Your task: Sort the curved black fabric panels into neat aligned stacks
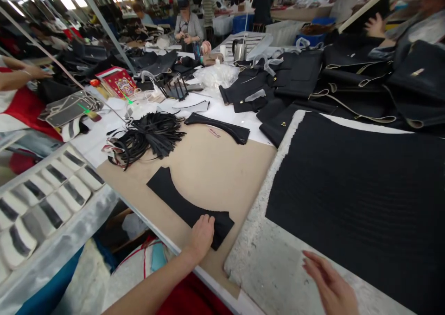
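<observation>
A curved black leather-like piece (187,203) lies flat on the tan board (236,171) near the table's front edge. My left hand (203,236) has its curled fingers closed on the right end of this piece; the fingertips rest on top and the thumb is hidden. To the right, my right hand (330,282) hovers near the pale, rough-edged slab (267,254), its fingers partly extended and nothing visible in them. A large black sheet (361,185) covers most of that slab.
Behind the board sit a bundle of black strips (149,136) and a stack of narrow curved black pieces (222,127). Black bag parts (299,73) pile up at the back right. At left is a tray of pale striped pieces (52,194). Other people work around the table.
</observation>
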Motion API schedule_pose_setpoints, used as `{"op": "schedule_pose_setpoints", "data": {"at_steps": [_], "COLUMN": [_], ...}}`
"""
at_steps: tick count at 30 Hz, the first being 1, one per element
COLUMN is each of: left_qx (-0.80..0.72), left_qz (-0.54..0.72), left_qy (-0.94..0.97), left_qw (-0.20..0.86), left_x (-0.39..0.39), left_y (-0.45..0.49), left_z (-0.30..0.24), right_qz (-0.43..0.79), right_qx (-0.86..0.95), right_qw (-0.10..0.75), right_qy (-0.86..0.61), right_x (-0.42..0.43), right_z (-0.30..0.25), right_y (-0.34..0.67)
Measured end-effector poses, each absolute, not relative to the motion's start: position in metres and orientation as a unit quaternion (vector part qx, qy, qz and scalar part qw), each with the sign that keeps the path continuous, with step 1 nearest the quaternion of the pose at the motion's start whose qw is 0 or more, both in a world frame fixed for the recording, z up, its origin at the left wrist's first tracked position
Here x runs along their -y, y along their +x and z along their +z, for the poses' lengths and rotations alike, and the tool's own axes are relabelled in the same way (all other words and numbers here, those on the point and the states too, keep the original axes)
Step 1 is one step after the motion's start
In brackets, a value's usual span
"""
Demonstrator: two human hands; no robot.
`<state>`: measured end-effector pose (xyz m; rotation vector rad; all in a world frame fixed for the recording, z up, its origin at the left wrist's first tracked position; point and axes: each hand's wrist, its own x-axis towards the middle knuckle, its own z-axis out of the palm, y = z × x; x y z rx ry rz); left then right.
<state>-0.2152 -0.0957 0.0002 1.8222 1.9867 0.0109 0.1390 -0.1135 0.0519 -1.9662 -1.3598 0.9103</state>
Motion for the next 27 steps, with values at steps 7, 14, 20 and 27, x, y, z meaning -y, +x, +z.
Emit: {"op": "schedule_pose_setpoints", "data": {"at_steps": [7,14,20,27], "left_qx": [-0.710,-0.703,-0.687,-0.743], "left_qz": [0.069,0.125,0.182,0.299], "left_qy": [0.610,0.522,0.484,0.363], "left_qw": [0.345,0.466,0.510,0.476], "left_x": [0.070,0.047,0.035,-0.017], "left_y": [-0.252,-0.290,-0.316,-0.427], "left_z": [0.001,0.000,0.003,0.024], "right_qz": [0.594,0.528,0.480,0.446], "right_qx": [0.422,0.344,0.433,0.502], "right_qw": [0.270,0.324,0.280,0.244], "right_qy": [-0.630,-0.705,-0.710,-0.699], "right_x": [0.089,0.091,0.092,0.093], "right_z": [0.025,-0.009,-0.008,0.000], "right_y": [-0.057,-0.118,-0.130,-0.137]}}
